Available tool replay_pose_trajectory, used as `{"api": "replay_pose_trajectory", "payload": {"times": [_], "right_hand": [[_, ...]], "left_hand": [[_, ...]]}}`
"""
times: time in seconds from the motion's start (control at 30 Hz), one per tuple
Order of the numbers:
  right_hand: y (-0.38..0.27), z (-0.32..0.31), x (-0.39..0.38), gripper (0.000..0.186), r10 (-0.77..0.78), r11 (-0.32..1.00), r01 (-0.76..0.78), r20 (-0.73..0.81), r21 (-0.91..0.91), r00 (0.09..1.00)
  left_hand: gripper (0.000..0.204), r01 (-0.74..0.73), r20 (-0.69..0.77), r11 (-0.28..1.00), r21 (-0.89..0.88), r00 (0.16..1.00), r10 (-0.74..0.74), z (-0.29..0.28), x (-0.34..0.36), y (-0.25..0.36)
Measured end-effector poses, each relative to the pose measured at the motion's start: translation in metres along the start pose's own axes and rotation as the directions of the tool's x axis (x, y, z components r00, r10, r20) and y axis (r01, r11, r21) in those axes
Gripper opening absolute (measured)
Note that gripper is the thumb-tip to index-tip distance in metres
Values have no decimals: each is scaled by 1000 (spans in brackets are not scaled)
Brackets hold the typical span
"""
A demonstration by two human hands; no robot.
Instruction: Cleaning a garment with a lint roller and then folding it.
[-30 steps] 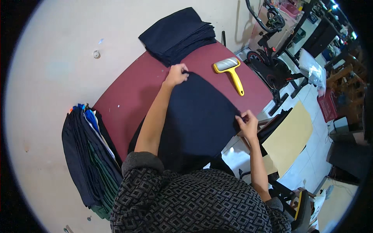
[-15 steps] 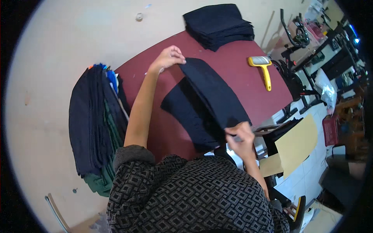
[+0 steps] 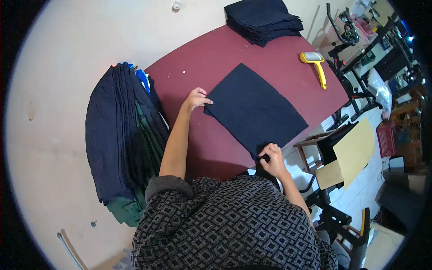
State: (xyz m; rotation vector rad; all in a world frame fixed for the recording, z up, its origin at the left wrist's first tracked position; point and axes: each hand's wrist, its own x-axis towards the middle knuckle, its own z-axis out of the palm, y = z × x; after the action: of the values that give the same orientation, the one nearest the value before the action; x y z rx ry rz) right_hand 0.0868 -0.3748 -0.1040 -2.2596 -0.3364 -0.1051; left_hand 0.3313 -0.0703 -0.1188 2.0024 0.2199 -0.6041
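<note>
A dark navy cloth (image 3: 256, 110), folded into a four-sided shape, lies nearly flat on the maroon tabletop (image 3: 198, 58). My left hand (image 3: 197, 98) pinches its left corner between thumb and fingers. At the near corner, by the table's front edge, my right hand (image 3: 272, 159) grips the cloth with its fingers curled. A thin strip of a lower layer shows along the cloth's left edge.
At the table's far end sits a stack of folded dark cloths (image 3: 263, 20). A yellow-handled lint roller (image 3: 317, 67) lies toward the right edge. Dark and green garments (image 3: 121, 135) hang at the left. A wooden chair (image 3: 310, 153) with tan board stands right, with an exercise bike (image 3: 344, 40) beyond.
Both hands have drawn the cloth's raised upper layer toward me and laid it down over the lower layer. My left hand has come lower and nearer. The view has shifted slightly.
</note>
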Motion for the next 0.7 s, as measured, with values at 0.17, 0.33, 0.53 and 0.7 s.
{"api": "replay_pose_trajectory", "payload": {"times": [0.17, 0.33, 0.53, 0.7], "right_hand": [[7, -15, -3, 12, 48, 995, -49, -11, -90, 999], [30, -39, -20, 6, 266, 944, -274, -68, -181, 962], [47, -53, -30, 9, 337, 903, -371, -177, -218, 925], [42, -62, -23, 9, 399, 864, -418, -125, -280, 908]], "left_hand": [[63, 71, 62, 997, 23, 995, -72, 3, -20, -11], [60, 66, 358, 978, 200, 924, -136, 20, -56, -27], [92, 134, 406, 925, 356, 869, -282, 32, -82, -9], [91, 194, 460, 882, 429, 793, -398, 32, -90, 0]]}}
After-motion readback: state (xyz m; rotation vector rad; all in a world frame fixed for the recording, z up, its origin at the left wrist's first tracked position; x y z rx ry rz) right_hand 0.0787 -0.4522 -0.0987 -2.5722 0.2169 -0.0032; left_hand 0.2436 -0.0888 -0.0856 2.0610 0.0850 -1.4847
